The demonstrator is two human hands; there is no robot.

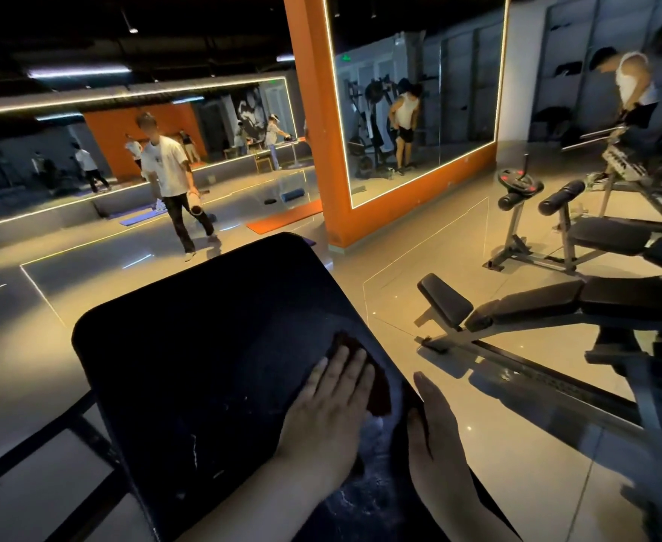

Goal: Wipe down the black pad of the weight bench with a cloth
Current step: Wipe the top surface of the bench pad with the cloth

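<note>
From the head camera, the black pad (204,346) fills the middle of your view, sloping away from you, with pale scuffs and smears on its near part. The cloth (378,389), dark reddish brown, lies on the pad close to its right edge.

Your left hand (327,408) lies palm down on the cloth and covers its left half. The fingers (355,365) are straight and close together, pointing up the pad and slightly right. The cloth shows past the fingertips and along the right side of the hand. That hand is flat and presses rather than grips. Its forearm comes in from the lower left, across the near end of the pad.

Your right hand (437,424) sits just beside the cloth at the pad's right edge. Its fingers are stretched out along the side of the pad, and the thumb rests on the top surface. It holds nothing. Its forearm enters from the lower right.

Beyond the pad are a glossy floor (419,248), a wall mirror (419,111), and a person in a white shirt (169,170) well apart from you.
</note>
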